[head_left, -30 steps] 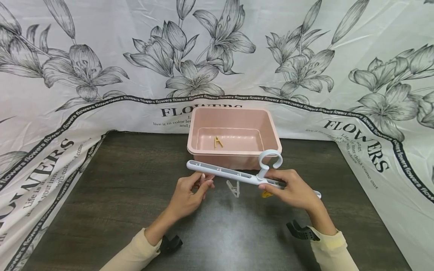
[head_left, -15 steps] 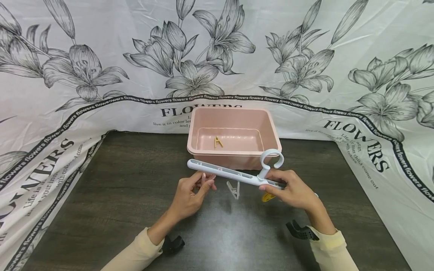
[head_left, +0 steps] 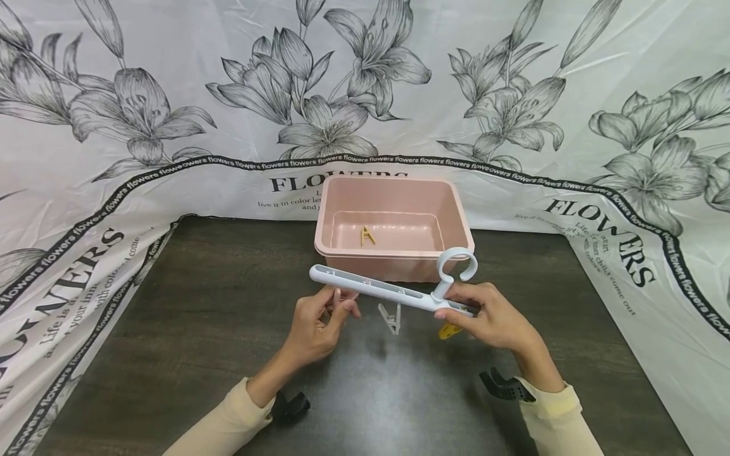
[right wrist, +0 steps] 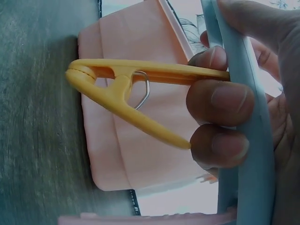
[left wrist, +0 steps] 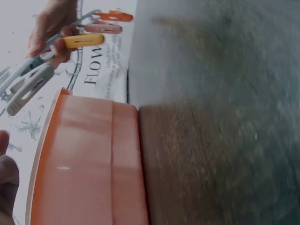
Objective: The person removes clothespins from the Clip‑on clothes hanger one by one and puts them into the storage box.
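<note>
A pale blue clip hanger (head_left: 371, 290) with a round hook is held above the table, tilted down to the right. My right hand (head_left: 490, 316) grips its bar just right of the hook. Beside those fingers hangs a yellow clip (right wrist: 117, 89), its tip by a fingertip in the right wrist view. A grey clip (head_left: 391, 318) dangles left of it. Farther along the bar, the left wrist view shows a pink clip (left wrist: 101, 28) and an orange clip (left wrist: 117, 16). Under the bar's left end, my left hand (head_left: 316, 326) pinches a pale pink clip (head_left: 337, 295), mostly hidden by the fingers.
Directly behind the hanger stands a pink plastic tub (head_left: 393, 254) with a loose yellow clip (head_left: 367, 236) inside. The dark wooden table (head_left: 228, 272) is bordered at back and sides by a white flower-printed cloth (head_left: 239, 139).
The hanger's left end has shifted slightly left along with my left hand. Both hands keep their hold. The head view has tilted a little.
</note>
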Tool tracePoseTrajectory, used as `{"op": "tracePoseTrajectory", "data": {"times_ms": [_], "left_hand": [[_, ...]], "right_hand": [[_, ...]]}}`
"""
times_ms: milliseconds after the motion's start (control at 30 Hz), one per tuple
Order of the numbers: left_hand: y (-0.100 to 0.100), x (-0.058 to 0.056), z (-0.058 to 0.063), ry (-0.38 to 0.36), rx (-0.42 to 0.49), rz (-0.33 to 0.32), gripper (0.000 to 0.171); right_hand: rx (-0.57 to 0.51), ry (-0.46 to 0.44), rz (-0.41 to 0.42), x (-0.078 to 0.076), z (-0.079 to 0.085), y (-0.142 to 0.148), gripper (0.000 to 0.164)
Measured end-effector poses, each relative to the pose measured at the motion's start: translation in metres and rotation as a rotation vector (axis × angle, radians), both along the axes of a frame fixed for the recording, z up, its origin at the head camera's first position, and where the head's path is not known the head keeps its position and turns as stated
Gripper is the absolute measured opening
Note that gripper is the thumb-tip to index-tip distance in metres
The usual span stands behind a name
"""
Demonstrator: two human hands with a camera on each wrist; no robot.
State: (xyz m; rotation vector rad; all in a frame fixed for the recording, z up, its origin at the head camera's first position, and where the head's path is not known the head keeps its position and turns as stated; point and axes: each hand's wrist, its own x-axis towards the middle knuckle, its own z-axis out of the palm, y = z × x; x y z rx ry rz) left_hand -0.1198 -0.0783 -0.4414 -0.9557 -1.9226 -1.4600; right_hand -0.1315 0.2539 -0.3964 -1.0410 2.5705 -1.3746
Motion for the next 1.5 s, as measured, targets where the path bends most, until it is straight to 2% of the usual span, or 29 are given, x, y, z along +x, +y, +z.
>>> {"op": "tracePoseTrajectory", "data": {"times_ms": [100, 233, 500, 667, 800, 933, 1033, 1233, 1300, 1333, 1500], "left_hand": [[0.000, -0.003, 0.000, 0.060, -0.004, 0.054, 0.017], [-0.002, -0.005, -0.001, 0.075, 0.003, 0.064, 0.018], [0.003, -0.001, -0.006, 0.097, 0.006, 0.130, 0.016], [0.004, -0.001, -0.005, 0.092, -0.002, 0.171, 0.017], [0.006, -0.001, -0.004, 0.058, 0.017, 0.157, 0.018], [0.007, 0.000, -0.003, -0.007, 0.036, 0.135, 0.017], [0.008, 0.002, -0.002, -0.101, 0.056, 0.108, 0.017], [0.010, 0.008, 0.001, -0.398, 0.154, -0.085, 0.015], [0.011, 0.009, 0.002, -0.470, 0.181, -0.142, 0.016], [0.011, 0.009, 0.002, -0.496, 0.192, -0.159, 0.017], [0.012, 0.008, 0.002, -0.536, 0.230, -0.242, 0.020]], "right_hand": [[0.011, 0.049, -0.012, -0.002, -0.001, 0.000, 0.026], [0.023, 0.088, -0.011, -0.002, 0.000, 0.000, 0.026], [-0.003, 0.047, 0.014, -0.001, 0.001, 0.000, 0.026], [-0.004, 0.048, 0.012, 0.000, 0.002, 0.000, 0.028], [-0.013, 0.049, 0.015, 0.000, 0.002, 0.001, 0.028], [-0.005, 0.064, 0.009, -0.001, 0.000, 0.000, 0.029], [0.005, 0.077, 0.006, -0.002, 0.000, -0.001, 0.030], [-0.004, 0.084, 0.011, -0.001, 0.001, -0.001, 0.029], [-0.008, 0.084, 0.019, -0.001, 0.001, -0.001, 0.028], [-0.016, 0.084, 0.027, -0.001, 0.001, -0.001, 0.027], [-0.028, 0.099, 0.038, -0.001, 0.002, -0.001, 0.025]]}}
